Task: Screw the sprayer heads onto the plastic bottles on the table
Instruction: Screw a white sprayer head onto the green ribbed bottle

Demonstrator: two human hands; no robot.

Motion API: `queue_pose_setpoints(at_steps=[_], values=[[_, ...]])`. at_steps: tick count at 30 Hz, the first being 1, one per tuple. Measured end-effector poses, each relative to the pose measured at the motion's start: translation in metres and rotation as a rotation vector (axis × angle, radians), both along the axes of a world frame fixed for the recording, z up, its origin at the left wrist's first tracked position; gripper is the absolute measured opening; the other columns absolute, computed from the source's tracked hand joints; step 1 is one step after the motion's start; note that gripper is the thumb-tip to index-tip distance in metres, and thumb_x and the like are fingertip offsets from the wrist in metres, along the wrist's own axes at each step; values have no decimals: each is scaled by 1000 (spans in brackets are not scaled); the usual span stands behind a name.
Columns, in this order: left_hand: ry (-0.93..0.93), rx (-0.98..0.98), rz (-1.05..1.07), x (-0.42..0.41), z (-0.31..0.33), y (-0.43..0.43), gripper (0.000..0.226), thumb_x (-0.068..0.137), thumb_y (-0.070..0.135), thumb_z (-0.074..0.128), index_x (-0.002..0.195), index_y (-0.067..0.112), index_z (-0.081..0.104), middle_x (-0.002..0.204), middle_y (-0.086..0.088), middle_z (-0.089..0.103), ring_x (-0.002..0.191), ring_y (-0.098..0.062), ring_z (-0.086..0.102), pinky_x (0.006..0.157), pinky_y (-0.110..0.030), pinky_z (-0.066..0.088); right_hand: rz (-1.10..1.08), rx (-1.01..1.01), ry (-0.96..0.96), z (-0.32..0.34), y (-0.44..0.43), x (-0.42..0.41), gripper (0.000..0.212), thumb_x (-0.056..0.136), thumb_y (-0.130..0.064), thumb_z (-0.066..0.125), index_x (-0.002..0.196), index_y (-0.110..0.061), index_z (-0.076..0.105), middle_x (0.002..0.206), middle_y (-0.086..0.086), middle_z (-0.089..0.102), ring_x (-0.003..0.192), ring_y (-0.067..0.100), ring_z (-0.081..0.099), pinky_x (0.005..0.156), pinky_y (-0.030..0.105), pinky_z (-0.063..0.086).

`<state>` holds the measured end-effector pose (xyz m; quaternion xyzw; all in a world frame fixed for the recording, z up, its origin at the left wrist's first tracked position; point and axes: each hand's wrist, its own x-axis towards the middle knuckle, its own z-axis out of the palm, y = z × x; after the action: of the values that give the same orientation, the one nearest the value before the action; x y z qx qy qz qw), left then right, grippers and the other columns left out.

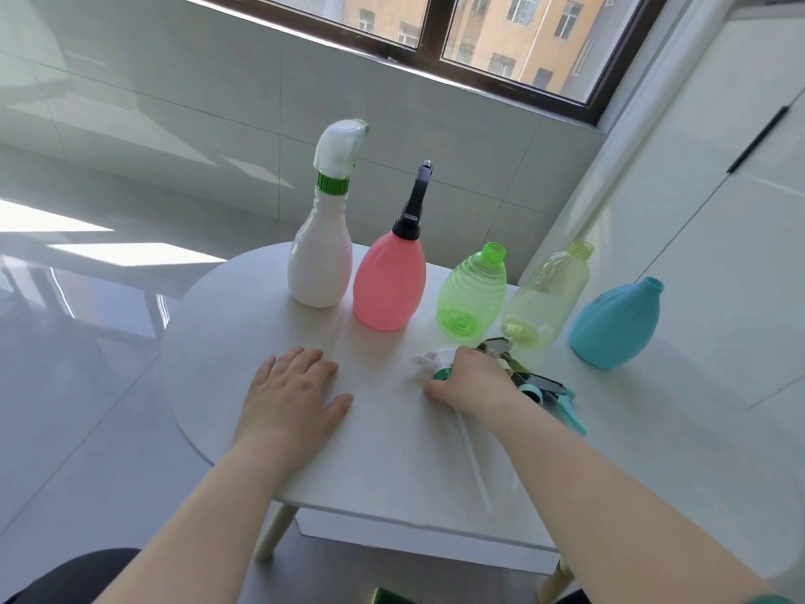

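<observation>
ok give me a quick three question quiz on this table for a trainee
1. How many bottles have no head yet?
2. True or false: the left hand lies flat on the table.
3. The right hand grips: A) nothing, B) a white head, C) the table's edge.
Key: 1. three: green bottle, clear bottle, blue bottle. 2. true. 3. B.

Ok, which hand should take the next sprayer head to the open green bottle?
Right. The right hand curls around the white sprayer head, just in front of the green bottle. The left hand lies flat on the table, farther off, free to steady the bottle.
</observation>
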<state>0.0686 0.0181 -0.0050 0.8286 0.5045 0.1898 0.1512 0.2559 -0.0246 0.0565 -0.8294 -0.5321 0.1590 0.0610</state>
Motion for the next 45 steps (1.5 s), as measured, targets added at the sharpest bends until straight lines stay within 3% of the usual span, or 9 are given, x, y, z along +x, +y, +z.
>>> queue_pose_setpoints(at_steps=[4,12,15,20,26,30,33,36,45], values=[[-19,28,15,0,0,0,45,86,43,42,127,23,41,145,4,32,137,-14,19,113,-31,4,-129,49,264,9,-2,11,27,78,-30,58,65,-13,41,65,1,47,64,21,46,53,26,33],[-26,55,36,1,1,-4,40,85,39,47,121,21,49,140,4,40,133,-16,27,109,-29,11,-172,367,1143,20,-32,45,9,84,-16,55,77,-19,61,68,-3,66,52,5,48,52,15,37],[-26,52,52,3,5,-7,35,85,36,49,116,20,53,135,3,46,129,-18,34,106,-28,18,-176,474,1366,10,-46,65,10,72,-22,58,79,-17,63,66,-5,71,64,12,47,59,18,38],[-88,29,59,10,16,-20,20,83,22,56,102,18,63,120,1,60,114,-21,49,94,-28,29,-201,589,1615,-5,-66,91,17,66,-21,54,65,-19,71,67,-3,73,54,6,58,50,15,45],[-291,114,-114,83,51,-31,24,73,4,67,97,6,66,98,-1,64,91,-22,57,81,-21,35,-240,777,1791,-9,-77,123,17,63,-16,55,68,-15,71,70,2,74,59,12,66,56,19,55],[-496,118,-103,152,74,-10,56,74,10,67,125,5,44,118,1,45,112,-15,41,90,-9,22,-230,868,1837,-9,-81,132,17,64,-14,53,76,-14,66,72,3,74,64,13,69,59,21,56],[-557,-67,21,183,70,12,84,73,25,69,138,13,18,145,-7,26,135,-20,23,110,-29,18,-214,911,1851,-12,-82,139,18,65,-16,53,70,-16,71,76,2,74,69,13,70,63,22,57],[-628,-262,107,194,62,33,101,68,29,74,140,19,5,150,-8,14,138,-22,15,113,-42,20,-206,958,1883,-13,-81,144,18,65,-17,54,71,-17,71,79,1,75,74,13,70,64,24,57],[-648,-323,88,207,52,58,107,63,23,78,141,20,5,141,-4,36,126,-20,37,96,-26,28,-298,1086,1861,-15,-76,159,23,67,-21,52,89,-14,56,75,-3,74,71,9,69,67,22,57]])
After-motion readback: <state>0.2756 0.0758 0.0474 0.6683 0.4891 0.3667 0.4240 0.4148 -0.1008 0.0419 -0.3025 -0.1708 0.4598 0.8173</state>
